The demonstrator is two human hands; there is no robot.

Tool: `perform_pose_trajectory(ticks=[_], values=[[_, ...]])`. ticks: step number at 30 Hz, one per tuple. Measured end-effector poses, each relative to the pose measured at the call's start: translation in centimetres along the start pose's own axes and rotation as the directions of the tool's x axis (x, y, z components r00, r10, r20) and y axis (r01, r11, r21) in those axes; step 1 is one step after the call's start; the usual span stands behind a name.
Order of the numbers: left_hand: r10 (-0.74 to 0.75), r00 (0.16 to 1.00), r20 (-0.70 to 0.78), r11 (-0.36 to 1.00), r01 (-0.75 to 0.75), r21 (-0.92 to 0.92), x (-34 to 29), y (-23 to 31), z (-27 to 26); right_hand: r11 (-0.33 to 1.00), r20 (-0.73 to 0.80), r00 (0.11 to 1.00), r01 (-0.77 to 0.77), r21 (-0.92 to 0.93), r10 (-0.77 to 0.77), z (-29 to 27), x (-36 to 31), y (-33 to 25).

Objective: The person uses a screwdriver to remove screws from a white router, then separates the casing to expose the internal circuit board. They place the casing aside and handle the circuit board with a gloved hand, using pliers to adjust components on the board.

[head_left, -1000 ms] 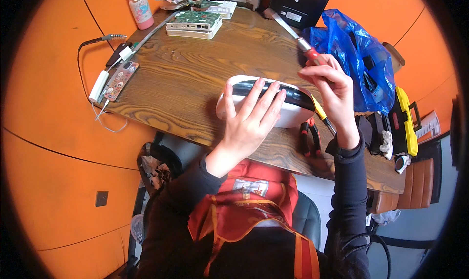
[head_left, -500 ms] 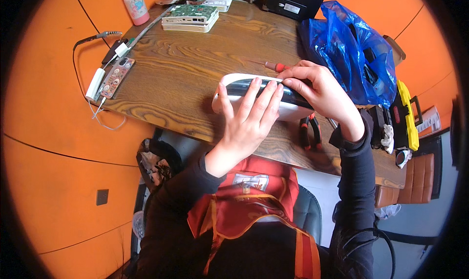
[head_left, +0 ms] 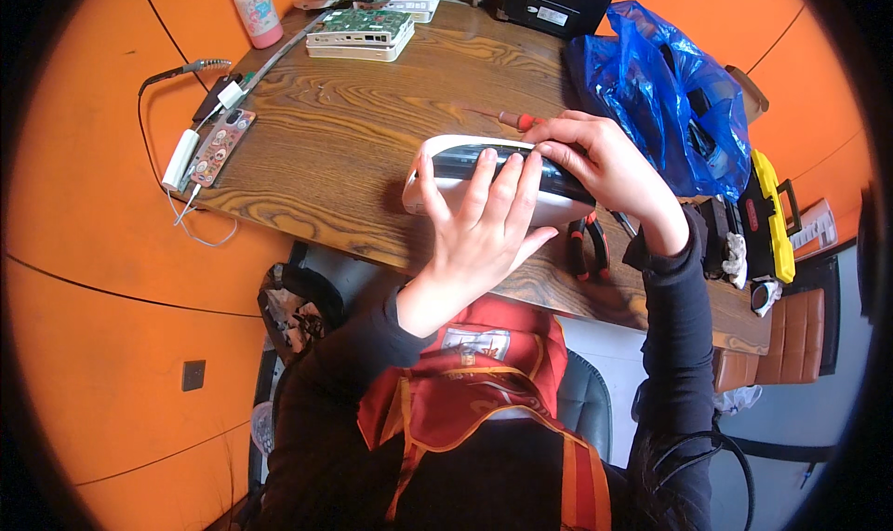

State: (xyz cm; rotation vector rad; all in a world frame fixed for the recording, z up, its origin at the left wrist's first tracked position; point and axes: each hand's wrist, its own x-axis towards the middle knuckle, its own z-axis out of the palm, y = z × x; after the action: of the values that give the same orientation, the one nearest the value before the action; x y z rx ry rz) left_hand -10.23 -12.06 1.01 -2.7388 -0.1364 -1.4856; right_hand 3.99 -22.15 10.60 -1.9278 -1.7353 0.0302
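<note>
A white, round-cornered device casing (head_left: 445,195) with a glossy dark panel (head_left: 454,165) rests near the table's front edge. My left hand (head_left: 476,201) lies on it with fingers spread across the dark panel and the thumb stretched away to the right. At the casing's upper right rim, my right hand (head_left: 605,159) is closed, its thumb and fingers pinching the edge. Just behind that hand lies a red-handled screwdriver (head_left: 516,120), its shaft pointing left and its handle end hidden. Pliers with black and red handles (head_left: 589,247) lie to the right of the casing, partly under it.
A blue plastic bag (head_left: 651,94) and a black-and-yellow toolbox (head_left: 770,219) stand at the right. Far left are a green circuit board (head_left: 358,26) on a white case, a pink-and-white bottle (head_left: 256,12), a patterned phone (head_left: 223,148) with cables and a white plug-in block (head_left: 180,159).
My left thumb has swung out to the right, away from the casing; its fingers stay on the panel. My right hand keeps its pinch at the rim with little movement.
</note>
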Motion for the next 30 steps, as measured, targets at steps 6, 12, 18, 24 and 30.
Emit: perform_pose_trajectory(ticks=[6,12,18,24,30], values=[[-0.004,0.999,0.034,0.997,0.002,0.081,0.5,0.3,-0.4,0.998,0.021,1.0,0.005,0.058,-0.006,-0.1,0.0,0.4],[0.036,0.998,0.057,0.996,-0.041,0.078,0.8,-0.2,-0.8,0.997,0.026,1.0,-0.011,0.072,0.009,-0.1,0.1,0.5],[-0.001,0.992,0.128,0.997,-0.009,0.08,1.8,0.0,-1.1,0.999,0.008,1.0,0.006,0.053,-0.006,0.0,-0.3,0.3],[-0.02,0.987,0.158,0.999,0.012,0.052,2.4,0.1,-1.4,0.995,-0.026,0.999,-0.022,0.096,0.024,0.0,-0.4,-0.1],[-0.014,0.986,0.166,0.999,0.007,0.041,2.5,0.2,-1.6,0.879,-0.437,0.844,-0.081,0.47,0.311,-1.7,-4.0,-2.5]])
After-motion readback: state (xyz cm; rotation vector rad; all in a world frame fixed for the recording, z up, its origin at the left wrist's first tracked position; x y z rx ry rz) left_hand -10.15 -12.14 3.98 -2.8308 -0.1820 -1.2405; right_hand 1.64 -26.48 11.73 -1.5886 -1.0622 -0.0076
